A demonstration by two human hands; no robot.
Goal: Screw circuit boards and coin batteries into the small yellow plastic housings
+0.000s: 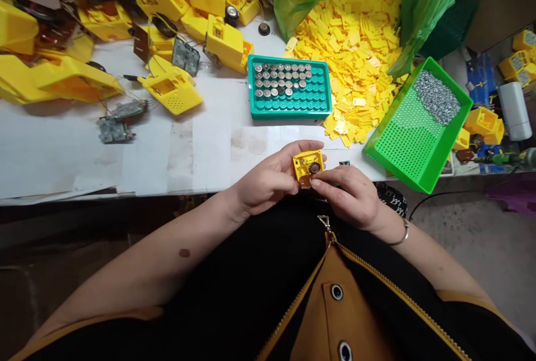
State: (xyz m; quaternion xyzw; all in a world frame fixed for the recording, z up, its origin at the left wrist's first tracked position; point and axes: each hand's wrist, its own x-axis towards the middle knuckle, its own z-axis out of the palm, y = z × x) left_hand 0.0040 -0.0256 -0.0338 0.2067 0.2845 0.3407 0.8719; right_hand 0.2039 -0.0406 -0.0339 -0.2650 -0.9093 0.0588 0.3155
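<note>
A small square yellow plastic housing point(309, 165) with a round dark part in its middle sits between both hands at the table's near edge. My left hand point(268, 182) wraps its fingers round the housing's left side and top. My right hand point(349, 193) pinches the lower right corner, where a brown piece shows under the housing. A bracelet circles my right wrist.
A teal tray point(288, 108) with rows of button cells lies just beyond the hands. A green basket point(404, 143) holding metal screws stands to the right. Loose yellow plastic chips point(355, 42) spill from a green bag behind. Yellow casings point(171, 90) and circuit boards point(114, 129) crowd the left.
</note>
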